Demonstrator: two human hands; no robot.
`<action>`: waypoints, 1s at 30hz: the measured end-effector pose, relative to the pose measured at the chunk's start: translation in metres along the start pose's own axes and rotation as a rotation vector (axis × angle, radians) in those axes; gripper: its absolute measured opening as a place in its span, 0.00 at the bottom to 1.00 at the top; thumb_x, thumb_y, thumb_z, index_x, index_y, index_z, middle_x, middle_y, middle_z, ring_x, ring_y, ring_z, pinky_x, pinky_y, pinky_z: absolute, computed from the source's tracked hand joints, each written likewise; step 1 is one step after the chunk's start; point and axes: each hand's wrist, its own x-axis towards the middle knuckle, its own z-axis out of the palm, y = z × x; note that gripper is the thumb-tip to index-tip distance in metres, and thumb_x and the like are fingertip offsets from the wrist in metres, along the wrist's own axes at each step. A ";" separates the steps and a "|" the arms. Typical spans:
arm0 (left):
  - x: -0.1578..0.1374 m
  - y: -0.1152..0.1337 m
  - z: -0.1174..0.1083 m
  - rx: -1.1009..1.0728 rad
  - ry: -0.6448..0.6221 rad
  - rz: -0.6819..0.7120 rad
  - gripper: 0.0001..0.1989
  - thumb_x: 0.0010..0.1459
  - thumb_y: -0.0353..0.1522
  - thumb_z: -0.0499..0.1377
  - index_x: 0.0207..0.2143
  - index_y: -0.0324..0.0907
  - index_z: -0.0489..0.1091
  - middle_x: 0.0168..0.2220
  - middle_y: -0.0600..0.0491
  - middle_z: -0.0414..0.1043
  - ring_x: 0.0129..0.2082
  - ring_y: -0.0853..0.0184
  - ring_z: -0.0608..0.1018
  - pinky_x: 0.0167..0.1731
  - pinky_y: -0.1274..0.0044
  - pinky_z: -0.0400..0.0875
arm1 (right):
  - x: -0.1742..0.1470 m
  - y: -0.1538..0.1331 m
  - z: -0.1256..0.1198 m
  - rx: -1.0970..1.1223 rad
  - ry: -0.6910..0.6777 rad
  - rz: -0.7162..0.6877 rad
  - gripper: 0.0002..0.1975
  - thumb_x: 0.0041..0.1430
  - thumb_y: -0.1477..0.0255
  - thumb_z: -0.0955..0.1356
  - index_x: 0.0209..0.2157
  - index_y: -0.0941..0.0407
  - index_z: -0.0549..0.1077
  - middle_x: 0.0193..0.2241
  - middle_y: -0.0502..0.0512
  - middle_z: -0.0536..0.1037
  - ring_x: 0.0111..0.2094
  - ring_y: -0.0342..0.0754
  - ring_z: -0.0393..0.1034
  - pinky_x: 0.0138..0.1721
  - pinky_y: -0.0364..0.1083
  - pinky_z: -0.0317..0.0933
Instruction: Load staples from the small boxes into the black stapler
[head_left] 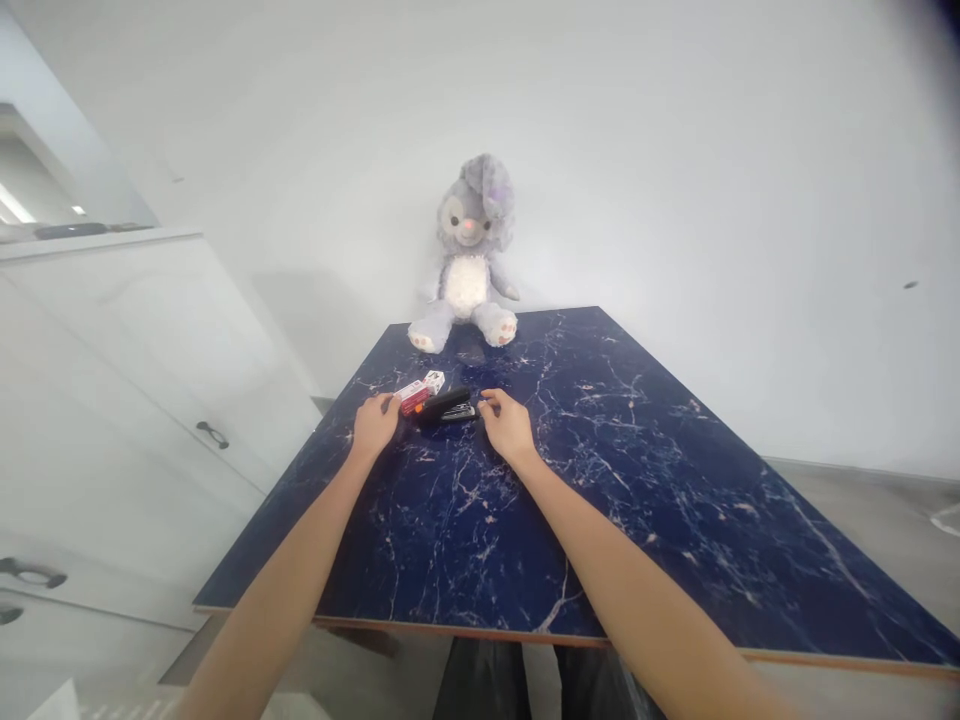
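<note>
On the blue marbled table a black stapler (448, 404) lies with its jaw end to the right, its top arm raised from its base. An orange patch shows at its left end. Behind and left of it is a small red-and-white box (412, 395), with a small white box (434, 380) bearing dark print against it. My left hand (376, 424) has its fingers closed at the left end of the red-and-white box. Beside the stapler's right tip, my right hand (508, 424) is curled with thumb and forefinger close together; whatever they hold is too small to make out.
A grey plush rabbit (466, 265) sits at the table's far edge against the white wall (675, 180). White cabinets (135, 400) with dark handles stand along the left. The marbled table (637, 500) extends to the right, and its front edge lies before my legs (487, 680).
</note>
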 end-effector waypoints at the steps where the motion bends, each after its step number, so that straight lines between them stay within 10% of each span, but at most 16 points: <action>1: 0.001 -0.001 0.001 -0.007 -0.013 -0.002 0.23 0.65 0.43 0.50 0.49 0.39 0.76 0.49 0.40 0.76 0.45 0.53 0.79 0.51 0.65 0.68 | 0.000 0.000 0.000 0.013 -0.004 0.015 0.11 0.63 0.70 0.66 0.46 0.53 0.74 0.37 0.52 0.81 0.36 0.47 0.76 0.46 0.47 0.67; 25: -0.007 -0.005 -0.009 -0.679 -0.002 -0.114 0.16 0.61 0.41 0.56 0.45 0.41 0.74 0.45 0.45 0.80 0.40 0.60 0.80 0.41 0.69 0.75 | -0.003 0.003 0.004 0.036 -0.092 -0.076 0.05 0.57 0.69 0.67 0.37 0.52 0.72 0.36 0.50 0.80 0.32 0.47 0.74 0.41 0.47 0.66; 30: -0.011 0.001 -0.016 -0.314 -0.082 0.112 0.11 0.57 0.35 0.58 0.39 0.44 0.78 0.47 0.47 0.78 0.47 0.58 0.78 0.53 0.64 0.69 | -0.003 0.003 0.005 0.027 -0.098 -0.092 0.07 0.57 0.70 0.67 0.38 0.53 0.73 0.36 0.51 0.80 0.31 0.46 0.74 0.42 0.47 0.67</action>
